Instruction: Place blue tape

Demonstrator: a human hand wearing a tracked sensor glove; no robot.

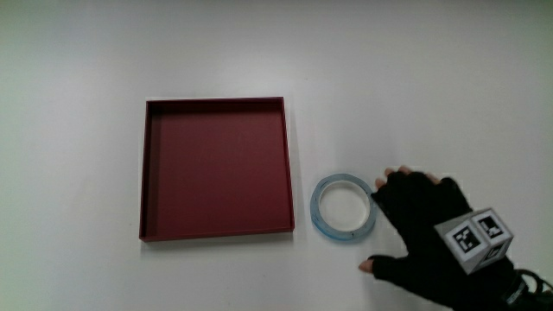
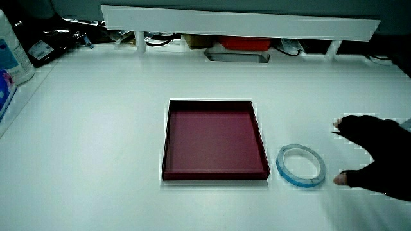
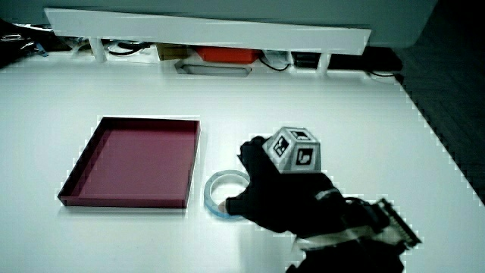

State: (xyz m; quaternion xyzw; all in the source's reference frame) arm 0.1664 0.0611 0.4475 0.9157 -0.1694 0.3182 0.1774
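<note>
The blue tape (image 1: 343,207) is a pale blue ring lying flat on the white table, right beside the dark red tray (image 1: 216,167). It shows in both side views too, tape (image 2: 300,165) and tape (image 3: 224,188), the latter partly covered by the hand. The gloved hand (image 1: 423,231) lies beside the tape, on the side away from the tray, with its fingers spread and nothing in them. Its fingertips (image 1: 384,179) are close to the ring's rim without gripping it. The tray (image 2: 215,140) holds nothing.
A low white partition (image 2: 237,19) runs along the table's edge farthest from the person, with cables and a red item under it. Some containers (image 2: 13,54) stand at the table's edge in a side view.
</note>
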